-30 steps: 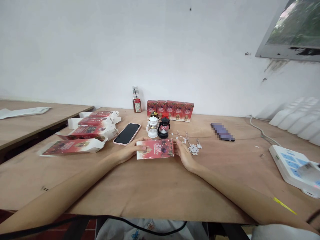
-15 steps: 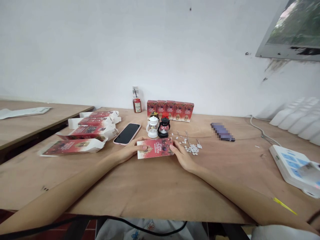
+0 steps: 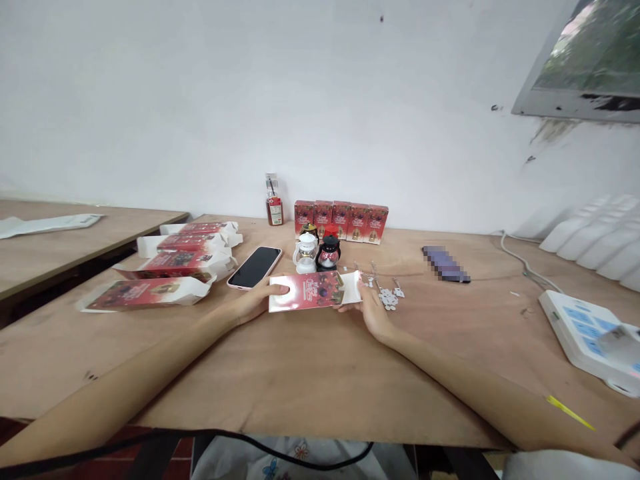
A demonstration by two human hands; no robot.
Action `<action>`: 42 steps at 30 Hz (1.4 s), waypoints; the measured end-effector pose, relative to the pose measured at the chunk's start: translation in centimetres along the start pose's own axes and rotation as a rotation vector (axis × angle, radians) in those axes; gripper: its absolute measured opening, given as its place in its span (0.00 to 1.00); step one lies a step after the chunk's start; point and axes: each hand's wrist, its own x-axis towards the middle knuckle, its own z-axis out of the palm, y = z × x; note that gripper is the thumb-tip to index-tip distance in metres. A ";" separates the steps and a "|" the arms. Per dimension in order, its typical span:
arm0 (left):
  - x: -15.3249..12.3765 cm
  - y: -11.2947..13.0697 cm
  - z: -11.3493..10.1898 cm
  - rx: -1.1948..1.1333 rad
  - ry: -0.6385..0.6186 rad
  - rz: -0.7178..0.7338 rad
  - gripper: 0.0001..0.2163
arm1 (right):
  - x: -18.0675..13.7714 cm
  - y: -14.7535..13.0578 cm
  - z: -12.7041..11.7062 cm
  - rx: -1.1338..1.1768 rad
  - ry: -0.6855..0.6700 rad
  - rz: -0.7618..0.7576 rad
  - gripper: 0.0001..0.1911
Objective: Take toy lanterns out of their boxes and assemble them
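Between my hands a red Christmas-print cardboard box (image 3: pixel 313 292) is held on its side above the table. My left hand (image 3: pixel 256 298) grips its left end, thumb on the printed face. At the right end, where white flaps stand out, the fingers of my right hand (image 3: pixel 371 308) close on the cardboard. Just behind the box are a white mini lantern (image 3: pixel 306 253), a black mini lantern (image 3: pixel 328 252) and others partly hidden. Small white pieces and round cells (image 3: pixel 387 298) lie beyond my right hand, with some little metallic sticks.
Opened red boxes (image 3: pixel 173 267) lie at the left, near a phone (image 3: pixel 255 267). Several closed red boxes (image 3: pixel 341 220) stand by the wall beside a small bottle (image 3: pixel 275 203). At the right are another phone (image 3: pixel 445 264), a power strip (image 3: pixel 590 333) and white trays (image 3: pixel 600 240).
The box was flat with its right end covered by my right hand. Now its right end shows open with white flaps out, and my right hand has shifted slightly right.
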 end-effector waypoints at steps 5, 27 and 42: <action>0.3 0.1 -0.4 -0.130 0.066 -0.016 0.20 | -0.5 -0.8 -0.1 -0.042 0.166 -0.180 0.24; 0.2 0.3 0.0 -0.201 0.165 -0.030 0.15 | -1.0 -1.8 -0.4 -0.333 0.007 -0.225 0.18; 0.0 0.3 0.2 -0.152 0.100 -0.058 0.15 | -0.5 -1.2 -0.6 -0.319 0.064 -0.170 0.23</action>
